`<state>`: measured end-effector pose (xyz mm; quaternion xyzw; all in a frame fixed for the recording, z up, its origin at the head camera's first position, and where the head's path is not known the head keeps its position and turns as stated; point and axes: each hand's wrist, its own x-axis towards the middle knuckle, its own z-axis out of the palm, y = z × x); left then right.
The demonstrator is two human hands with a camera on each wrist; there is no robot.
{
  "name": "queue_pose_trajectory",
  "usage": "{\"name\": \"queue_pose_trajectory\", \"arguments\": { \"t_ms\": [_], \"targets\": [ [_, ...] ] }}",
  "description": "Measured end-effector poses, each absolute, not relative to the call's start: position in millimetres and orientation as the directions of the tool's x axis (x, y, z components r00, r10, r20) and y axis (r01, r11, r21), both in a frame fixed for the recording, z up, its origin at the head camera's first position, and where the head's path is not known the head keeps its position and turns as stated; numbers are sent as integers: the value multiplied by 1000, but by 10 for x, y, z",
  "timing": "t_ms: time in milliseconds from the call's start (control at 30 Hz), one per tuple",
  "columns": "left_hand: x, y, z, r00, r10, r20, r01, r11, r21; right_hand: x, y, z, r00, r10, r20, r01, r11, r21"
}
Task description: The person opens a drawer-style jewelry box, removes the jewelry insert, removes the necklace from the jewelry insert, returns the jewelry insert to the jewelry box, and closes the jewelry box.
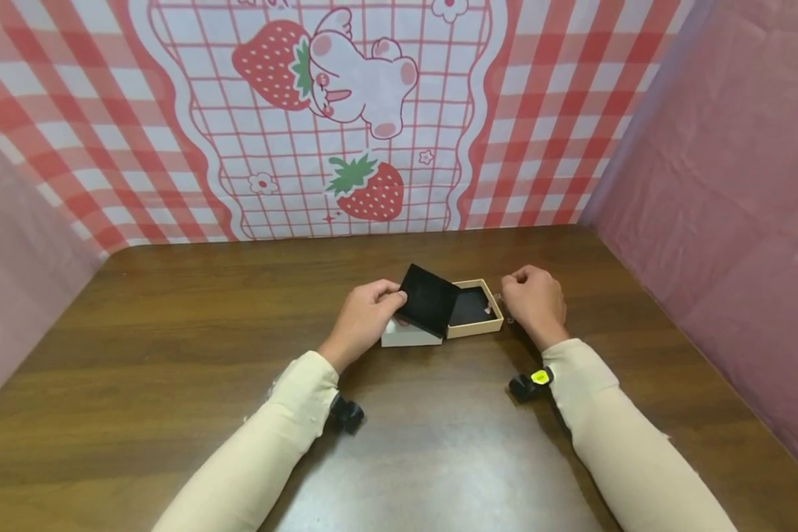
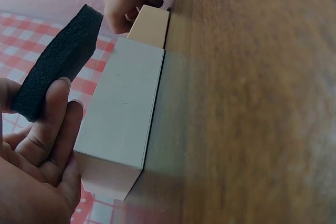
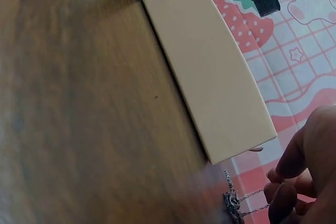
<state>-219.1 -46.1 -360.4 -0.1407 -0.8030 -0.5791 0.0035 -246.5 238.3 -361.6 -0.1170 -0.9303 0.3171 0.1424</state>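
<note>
My left hand (image 1: 366,318) pinches a square black foam pad (image 1: 428,299) by its edge, between thumb and fingers. The pad is tilted above a white box (image 2: 123,98) and hides part of it. Right of that box stands an open tan box (image 1: 476,330) with a black lining (image 1: 472,304). A small shiny piece (image 1: 488,309) lies at the lining's right edge. Beside the tan box's right side, my right hand (image 1: 535,299) pinches thin strands of a silver chain necklace (image 3: 254,212). Part of the chain is bunched below the fingertips; its ends are hard to make out.
The boxes stand on a brown wooden table (image 1: 193,332). Behind it hangs a red-and-white checked cloth (image 1: 545,111) with strawberry prints. Pink cloth (image 1: 725,185) borders the right side. Each wrist carries a small black camera (image 1: 348,415).
</note>
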Motion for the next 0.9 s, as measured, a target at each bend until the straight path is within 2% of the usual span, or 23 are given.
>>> {"name": "queue_pose_trajectory", "arguments": {
  "t_ms": [433, 633, 900],
  "targets": [
    [-2191, -465, -3582, -958, 223, 181, 240, 275, 931, -2480, 2348, -3596, -944, 275, 184, 93, 753, -651],
    [-2195, -472, -3571, -955, 226, 193, 261, 325, 909, -2516, 2335, -3643, -930, 272, 247, 27, 722, -692],
    [-2179, -431, -3605, -964, 198, 178, 241, 365, 899, -2530, 2315, -3726, -946, 216, 242, -5, 735, -678]
  ]
}}
